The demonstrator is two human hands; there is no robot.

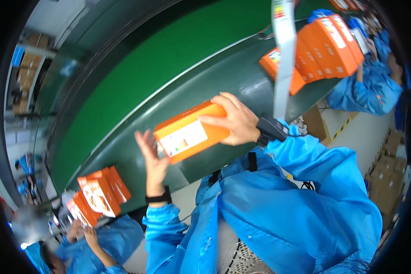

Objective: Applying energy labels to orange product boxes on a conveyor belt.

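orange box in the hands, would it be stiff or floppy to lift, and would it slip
The orange box looks stiff: its edges stay straight under the right hand. Probably light, since that hand spans it from above while the left hand only touches its end. Its glossy faces might slip.

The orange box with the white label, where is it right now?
In the head view the orange box sits mid-frame over the dark belt edge, with the right hand gripping its right end and the left hand open at its left end.
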